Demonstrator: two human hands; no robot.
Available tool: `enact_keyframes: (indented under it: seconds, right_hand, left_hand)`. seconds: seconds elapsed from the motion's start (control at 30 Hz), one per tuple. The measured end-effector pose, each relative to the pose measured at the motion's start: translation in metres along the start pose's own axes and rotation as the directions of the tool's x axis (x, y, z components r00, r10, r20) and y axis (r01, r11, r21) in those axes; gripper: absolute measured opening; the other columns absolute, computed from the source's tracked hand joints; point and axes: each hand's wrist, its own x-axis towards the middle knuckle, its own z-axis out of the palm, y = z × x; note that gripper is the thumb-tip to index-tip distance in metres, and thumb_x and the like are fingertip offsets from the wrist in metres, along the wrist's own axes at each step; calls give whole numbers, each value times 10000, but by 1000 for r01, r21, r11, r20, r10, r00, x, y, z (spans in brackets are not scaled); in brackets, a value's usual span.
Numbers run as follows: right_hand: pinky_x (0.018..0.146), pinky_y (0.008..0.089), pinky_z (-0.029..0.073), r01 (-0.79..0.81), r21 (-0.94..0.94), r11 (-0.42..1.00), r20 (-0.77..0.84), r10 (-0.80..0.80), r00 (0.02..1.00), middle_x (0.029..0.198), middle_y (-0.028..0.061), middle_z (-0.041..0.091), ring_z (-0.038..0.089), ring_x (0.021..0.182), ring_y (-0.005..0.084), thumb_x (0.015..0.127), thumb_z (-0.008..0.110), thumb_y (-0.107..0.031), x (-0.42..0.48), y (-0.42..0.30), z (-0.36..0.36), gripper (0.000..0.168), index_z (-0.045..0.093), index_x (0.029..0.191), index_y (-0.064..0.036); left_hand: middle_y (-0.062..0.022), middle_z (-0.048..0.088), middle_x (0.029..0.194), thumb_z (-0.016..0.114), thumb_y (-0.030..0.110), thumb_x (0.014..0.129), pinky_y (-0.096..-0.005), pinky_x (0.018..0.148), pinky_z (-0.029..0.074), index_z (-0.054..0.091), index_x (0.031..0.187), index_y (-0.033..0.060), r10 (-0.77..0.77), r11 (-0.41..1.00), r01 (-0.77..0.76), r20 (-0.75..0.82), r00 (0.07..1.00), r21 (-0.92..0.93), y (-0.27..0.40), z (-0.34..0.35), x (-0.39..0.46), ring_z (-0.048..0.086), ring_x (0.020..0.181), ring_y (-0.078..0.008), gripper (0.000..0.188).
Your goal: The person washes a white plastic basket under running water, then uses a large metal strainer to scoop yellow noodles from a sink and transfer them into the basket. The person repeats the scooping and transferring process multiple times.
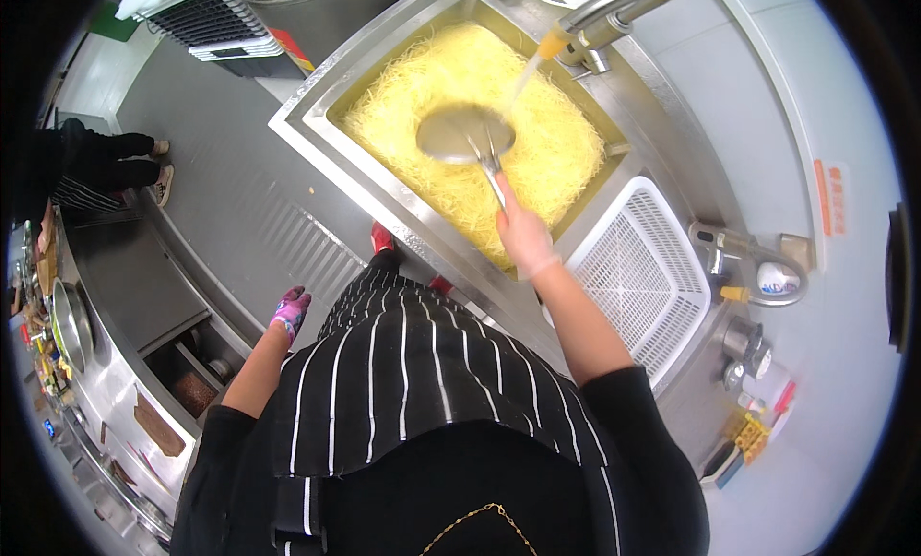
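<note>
My right hand (524,236), in a clear glove, is closed around the handle of a round metal skimmer (464,135). The skimmer's disc lies over a mass of pale yellow shreds (432,74), perhaps shredded potato, that fills a stainless steel sink (403,214). Water runs onto the shreds from a faucet (552,44) with a yellow tip. My left hand (291,311), in a pink patterned glove, hangs at my side above the floor, fingers slightly bent, holding nothing. The skimmer is slightly blurred.
A white perforated plastic basket (633,282) stands right of the sink, near a second faucet (734,293). Behind my left side runs a steel counter (119,383) with a metal bowl (72,326). Another person (108,160) stands at the far left. Stacked crates (209,23) stand beyond the sink.
</note>
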Motion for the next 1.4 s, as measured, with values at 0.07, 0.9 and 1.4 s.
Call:
enact_keyframes:
  seconds: [0.07,0.9,1.4]
  right_hand:
    - [635,534,494,-15,29,999,-35,16,999,721,221,633,624,648,424,913,528,-150,-49,10,6,662,279,1515,-265]
    - [784,442,520,-51,296,954,-216,119,969,947,244,678,673,849,381,915,575,-204,-4,-9,-67,564,440,1455,-292]
    - [831,441,513,-202,273,941,18,205,979,1112,264,645,658,971,412,933,551,-134,-86,-2,-19,614,355,1509,-216]
  left_hand:
    - [-181,507,1432,564,245,951,-396,1109,351,465,1425,80,9,999,-11,28,1000,51,27,14,-2,453,1350,-338,512]
    - [-152,622,1246,631,248,908,-371,972,456,499,1369,25,-94,982,96,23,995,-165,-86,-32,41,585,1124,-264,528]
    - [-147,622,1263,598,220,942,-357,1039,409,526,1361,41,82,996,-82,36,996,16,55,1,22,574,1177,-255,462]
